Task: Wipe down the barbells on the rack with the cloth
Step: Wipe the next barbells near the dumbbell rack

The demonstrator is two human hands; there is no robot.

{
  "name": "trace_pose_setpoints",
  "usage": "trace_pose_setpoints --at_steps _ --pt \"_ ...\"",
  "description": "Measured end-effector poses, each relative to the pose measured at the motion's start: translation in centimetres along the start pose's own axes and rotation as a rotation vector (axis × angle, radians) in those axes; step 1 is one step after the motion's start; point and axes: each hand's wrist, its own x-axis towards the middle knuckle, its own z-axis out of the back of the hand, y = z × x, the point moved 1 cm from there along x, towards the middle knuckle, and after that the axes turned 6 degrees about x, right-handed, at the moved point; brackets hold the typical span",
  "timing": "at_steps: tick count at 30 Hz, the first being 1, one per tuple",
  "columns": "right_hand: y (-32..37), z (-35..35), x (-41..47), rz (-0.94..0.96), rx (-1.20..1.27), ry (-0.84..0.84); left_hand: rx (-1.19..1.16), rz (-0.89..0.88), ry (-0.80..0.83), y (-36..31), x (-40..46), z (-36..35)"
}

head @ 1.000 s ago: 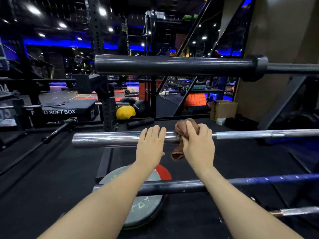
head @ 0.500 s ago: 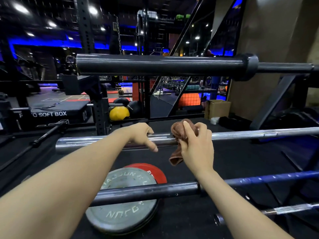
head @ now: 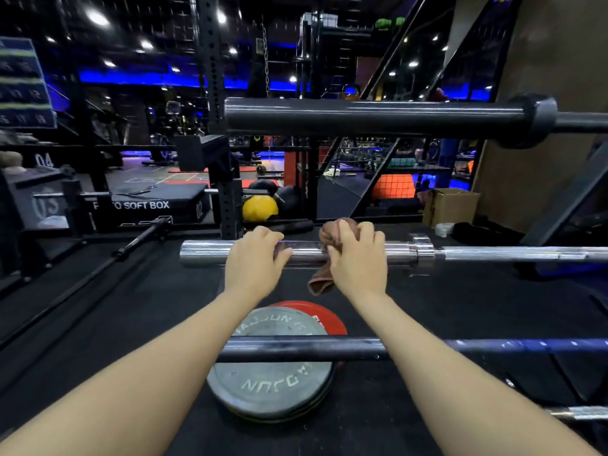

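Observation:
A chrome barbell (head: 210, 255) lies level across the middle of the rack. My right hand (head: 358, 261) grips a brown cloth (head: 324, 281) that is wrapped over the barbell's sleeve, with one end of the cloth hanging below. Just left of the cloth, my left hand (head: 255, 261) rests on the same sleeve with its fingers curled over the top. A thick black barbell (head: 378, 116) sits on the rack above. A darker barbell (head: 296, 348) crosses below my forearms, and the end of one more bar (head: 575, 413) shows at the lower right.
Grey and red weight plates (head: 269, 386) lie stacked on the black floor under the lower bar. A black upright post (head: 227, 199) stands behind the chrome sleeve. A soft plyo box (head: 148, 205), a yellow ball (head: 260, 209) and a cardboard box (head: 449, 205) stand further back.
My left hand lifted off the chrome sleeve, then came back down onto it beside the cloth. The right hand kept the cloth on the bar. The view shifted slightly.

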Motion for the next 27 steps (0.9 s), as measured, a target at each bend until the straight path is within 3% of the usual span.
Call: trace_pose_setpoints --at_steps 2,5,9,20,27 --pt "-1.1 0.6 0.2 0.006 -0.063 0.024 0.006 0.112 -0.075 1.2 -0.3 0.8" --pt "-4.2 1.8 0.1 -0.099 -0.137 -0.11 0.021 0.422 -0.156 4.3 -1.1 1.8" --pt "-3.8 0.5 -0.3 -0.182 -0.113 -0.196 -0.157 0.76 -0.042 6.2 -1.9 2.0" --pt "11.2 -8.4 -1.6 0.13 0.105 -0.126 -0.516 0.779 -0.037 11.3 -2.1 2.5" --pt "17.8 -11.5 -2.3 0.266 0.263 0.058 -0.63 0.756 -0.04 12.0 -2.4 2.7"
